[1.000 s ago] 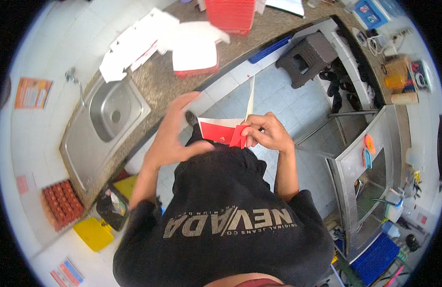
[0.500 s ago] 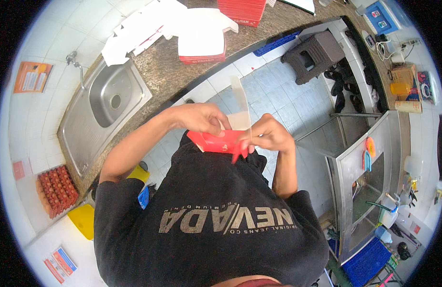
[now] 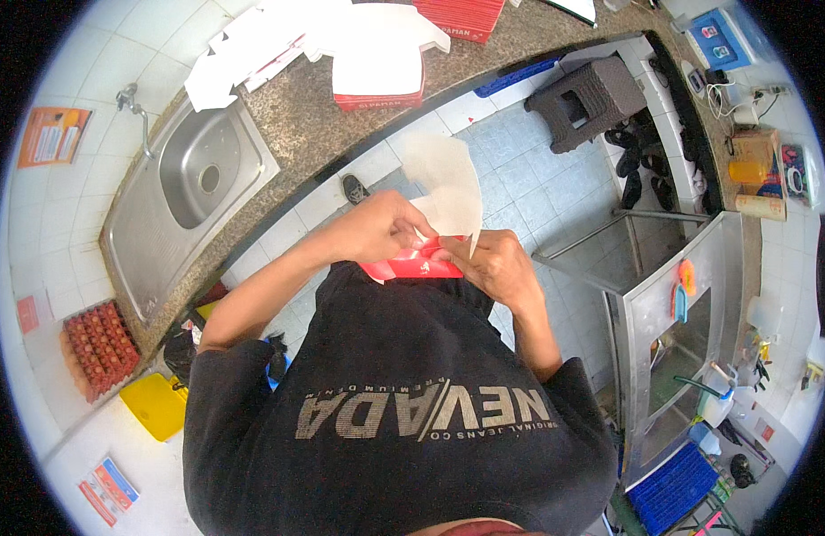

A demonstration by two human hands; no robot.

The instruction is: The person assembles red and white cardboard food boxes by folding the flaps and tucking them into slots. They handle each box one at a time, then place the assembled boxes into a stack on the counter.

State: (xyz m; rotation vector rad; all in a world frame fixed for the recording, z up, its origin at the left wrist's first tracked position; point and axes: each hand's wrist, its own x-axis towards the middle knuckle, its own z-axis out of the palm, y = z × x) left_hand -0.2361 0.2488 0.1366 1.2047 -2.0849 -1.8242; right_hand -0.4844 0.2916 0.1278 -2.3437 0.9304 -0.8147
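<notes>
A red and white carton (image 3: 418, 263) sits folded between the left hand (image 3: 387, 228) and right hand (image 3: 494, 268). On the granite counter (image 3: 296, 116) lie flat white carton blanks (image 3: 251, 49) beside 1 assembled red and white box (image 3: 376, 76). An orange poster (image 3: 53, 136) hangs on the tiled wall.

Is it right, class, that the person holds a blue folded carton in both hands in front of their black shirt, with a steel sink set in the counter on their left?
Not quite. The head view shows the folded carton is red with a pale inner flap, not blue. The rest holds: the left hand and right hand both grip it before the black shirt, and the steel sink sits in the counter on their left.
</notes>
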